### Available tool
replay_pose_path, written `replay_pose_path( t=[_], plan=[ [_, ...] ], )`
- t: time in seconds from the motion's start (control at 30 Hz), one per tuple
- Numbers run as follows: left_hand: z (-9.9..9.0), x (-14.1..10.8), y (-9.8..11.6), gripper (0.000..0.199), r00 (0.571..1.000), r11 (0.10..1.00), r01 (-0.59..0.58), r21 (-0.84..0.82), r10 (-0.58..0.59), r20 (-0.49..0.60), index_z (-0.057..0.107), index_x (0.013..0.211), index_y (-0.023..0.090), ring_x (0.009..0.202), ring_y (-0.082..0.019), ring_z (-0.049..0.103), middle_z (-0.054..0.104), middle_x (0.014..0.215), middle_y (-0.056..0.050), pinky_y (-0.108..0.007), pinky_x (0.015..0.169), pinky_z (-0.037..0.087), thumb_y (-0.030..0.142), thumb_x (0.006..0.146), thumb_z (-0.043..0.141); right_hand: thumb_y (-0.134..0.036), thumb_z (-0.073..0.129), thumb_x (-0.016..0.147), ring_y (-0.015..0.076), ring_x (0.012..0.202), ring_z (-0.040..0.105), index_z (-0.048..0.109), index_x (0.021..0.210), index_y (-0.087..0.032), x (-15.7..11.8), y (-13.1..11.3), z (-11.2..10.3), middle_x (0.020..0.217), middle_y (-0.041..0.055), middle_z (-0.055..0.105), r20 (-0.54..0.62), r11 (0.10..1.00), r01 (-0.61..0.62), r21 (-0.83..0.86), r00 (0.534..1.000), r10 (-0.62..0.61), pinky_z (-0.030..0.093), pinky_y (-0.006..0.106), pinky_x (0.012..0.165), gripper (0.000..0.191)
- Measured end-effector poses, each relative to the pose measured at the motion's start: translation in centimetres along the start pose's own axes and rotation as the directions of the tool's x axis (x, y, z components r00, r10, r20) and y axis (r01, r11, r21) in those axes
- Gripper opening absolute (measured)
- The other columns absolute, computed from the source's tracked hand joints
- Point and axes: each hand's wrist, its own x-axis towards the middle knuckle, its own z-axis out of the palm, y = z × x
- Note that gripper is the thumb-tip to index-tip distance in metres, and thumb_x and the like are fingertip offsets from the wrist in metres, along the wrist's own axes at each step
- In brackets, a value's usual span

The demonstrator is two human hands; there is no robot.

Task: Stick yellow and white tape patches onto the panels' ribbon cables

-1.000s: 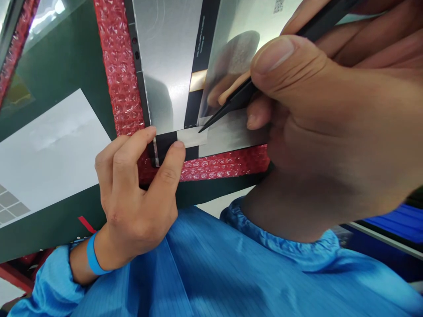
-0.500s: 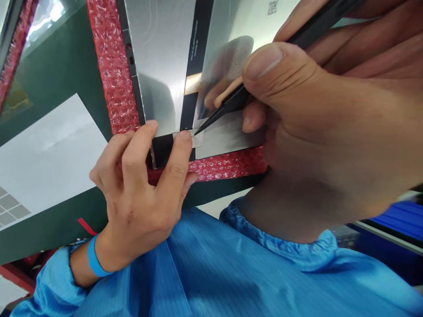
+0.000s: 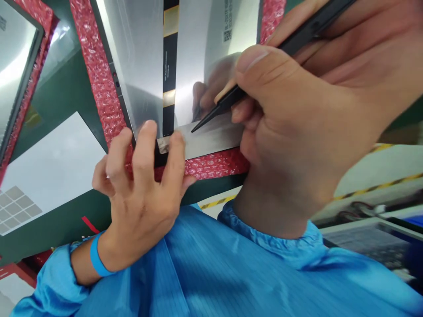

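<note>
A flat metal-backed display panel (image 3: 201, 57) lies on red bubble wrap (image 3: 99, 88), with a black flex strip (image 3: 170, 72) running down its middle. My left hand (image 3: 142, 193) has its fingers spread over the panel's near edge. Its index fingertip touches a small pale piece of tape (image 3: 163, 144) at the lower end of the strip. Black tweezers (image 3: 228, 97) are gripped in my right hand (image 3: 307, 114). Their tip points down at the panel's near border, just right of my left index finger; whether it touches the surface I cannot tell.
On the green mat (image 3: 72, 220) at the left lies a white sheet (image 3: 59, 154) with grey squares. Another panel (image 3: 16, 57) on red bubble wrap stands at the far left. A red strip (image 3: 90, 224) is beside my left wrist.
The view has shifted, and the panel appears further left, with more of its right side showing. The tweezers' tip is now a little farther from my left index fingertip. Both hands keep their holds.
</note>
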Motion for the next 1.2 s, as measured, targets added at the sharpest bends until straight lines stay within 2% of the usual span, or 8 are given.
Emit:
replay_pose_path(
  t=[0.1, 0.37, 0.77, 0.93, 1.0, 1.07, 1.13, 1.2],
  plan=[
    [0.2, 0.0, 0.2, 0.058, 0.999, 0.999, 0.022, -0.041, -0.021, 0.040, 0.052, 0.159, 0.028, 0.149, -0.043, 0.044, 0.051, 0.162, -0.015, -0.060, 0.120, 0.026, 0.052, 0.106, 0.059, -0.013, 0.067, 0.095, 0.0121, 0.062, 0.065, 0.059, 0.080, -0.024, 0.1, 0.7, 0.3, 0.075, -0.0025, 0.058, 0.001, 0.969, 0.241, -0.046, 0.970, -0.242, 0.049, 0.022, 0.049, 0.021],
    [-0.1, -1.9, -0.7, 0.054, 0.987, 0.986, 0.164, 0.014, -0.164, -0.001, 0.055, 0.157, 0.036, 0.151, -0.049, 0.037, 0.041, 0.168, -0.017, -0.065, 0.115, 0.024, 0.053, 0.106, 0.055, -0.017, 0.075, 0.096, 0.0166, 0.057, 0.062, 0.061, 0.082, -0.030, 0.3, 1.2, 0.1, 0.073, -0.0031, 0.061, -0.002, 0.972, 0.234, 0.017, 0.972, -0.234, 0.047, 0.031, 0.046, 0.023],
    [0.3, -0.6, -0.7, 0.052, 1.000, 0.997, -0.022, 0.080, 0.021, 0.017, 0.053, 0.156, 0.023, 0.152, -0.043, 0.042, 0.052, 0.162, -0.019, -0.061, 0.120, 0.026, 0.042, 0.108, 0.056, -0.001, 0.070, 0.085, 0.0096, 0.043, 0.054, 0.059, 0.079, -0.019, 1.2, 2.8, 1.2, 0.061, -0.0073, 0.057, -0.129, 0.956, 0.250, 0.156, 0.964, -0.231, 0.034, 0.020, 0.036, 0.023],
    [-0.9, -1.3, -3.9, 0.039, 0.938, 0.940, -0.333, -0.067, 0.338, 0.073, 0.064, 0.141, 0.025, 0.152, -0.042, 0.042, 0.053, 0.161, -0.015, -0.061, 0.122, 0.033, 0.041, 0.106, 0.059, -0.014, 0.075, 0.082, 0.0100, 0.042, 0.052, 0.059, 0.078, -0.022, 1.3, 2.7, 1.0, 0.059, -0.0054, 0.060, -0.076, 0.966, 0.133, 0.220, 0.990, -0.119, 0.037, 0.018, 0.036, 0.018],
    [-1.5, -0.6, -4.1, 0.037, 0.976, 0.959, -0.205, -0.197, 0.216, 0.038, 0.065, 0.140, 0.023, 0.148, -0.038, 0.047, 0.054, 0.158, -0.017, -0.056, 0.118, 0.040, 0.040, 0.109, 0.052, -0.023, 0.079, 0.081, 0.0101, 0.043, 0.051, 0.060, 0.079, -0.022, 1.7, 2.7, 0.5, 0.060, -0.0032, 0.062, -0.077, 0.959, 0.088, 0.271, 0.995, -0.069, 0.034, 0.017, 0.035, 0.019],
    [-2.1, 1.1, -3.5, 0.046, 0.992, 0.942, 0.124, -0.311, -0.122, 0.026, 0.057, 0.149, 0.016, 0.143, -0.037, 0.051, 0.052, 0.156, -0.022, -0.052, 0.115, 0.045, 0.040, 0.110, 0.047, -0.030, 0.083, 0.077, 0.0101, 0.042, 0.050, 0.059, 0.078, -0.022, 2.3, 2.9, 0.2, 0.060, -0.0024, 0.063, -0.118, 0.943, 0.066, 0.325, 0.993, -0.028, 0.032, 0.017, 0.034, 0.025],
    [-2.5, 3.3, -2.7, 0.061, 0.910, 0.815, 0.403, -0.416, -0.405, 0.088, 0.041, 0.158, 0.005, 0.144, -0.041, 0.049, 0.050, 0.154, -0.030, -0.056, 0.119, 0.041, 0.040, 0.108, 0.049, -0.036, 0.087, 0.072, 0.0103, 0.043, 0.051, 0.058, 0.078, -0.022, 2.8, 3.3, 0.1, 0.060, -0.0024, 0.063, -0.154, 0.931, 0.058, 0.359, 0.988, -0.002, 0.034, 0.016, 0.035, 0.033],
    [-2.6, 5.7, -2.2, 0.071, 0.831, 0.639, 0.538, -0.550, -0.512, 0.218, 0.032, 0.158, -0.002, 0.147, -0.047, 0.046, 0.051, 0.150, -0.036, -0.062, 0.121, 0.034, 0.040, 0.105, 0.055, -0.041, 0.090, 0.070, 0.0101, 0.042, 0.050, 0.055, 0.077, -0.022, 3.2, 3.6, 0.0, 0.059, -0.0034, 0.061, -0.185, 0.926, 0.069, 0.372, 0.983, 0.002, 0.034, 0.016, 0.034, 0.040]
  ],
)
